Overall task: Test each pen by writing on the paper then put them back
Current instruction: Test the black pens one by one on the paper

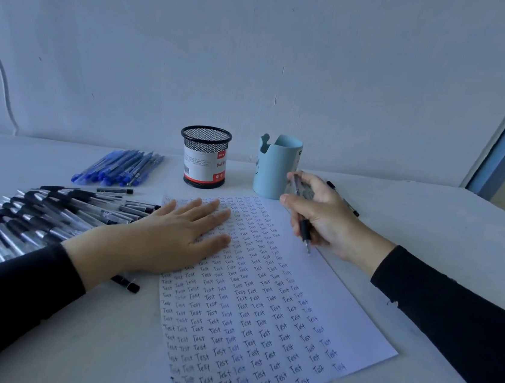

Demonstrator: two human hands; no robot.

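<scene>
One head-worn view looks forward and down, close over the table (428,243) toward the wall (261,50).

We read one handwritten word, "Test", repeated in rows in black and blue ink across the white sheet of paper (262,312). On the black wire-mesh pen cup (205,141), the white and red label (203,167) shows "Ball P" in red. Its small print, red tag and barcode are too small for us to read.
</scene>
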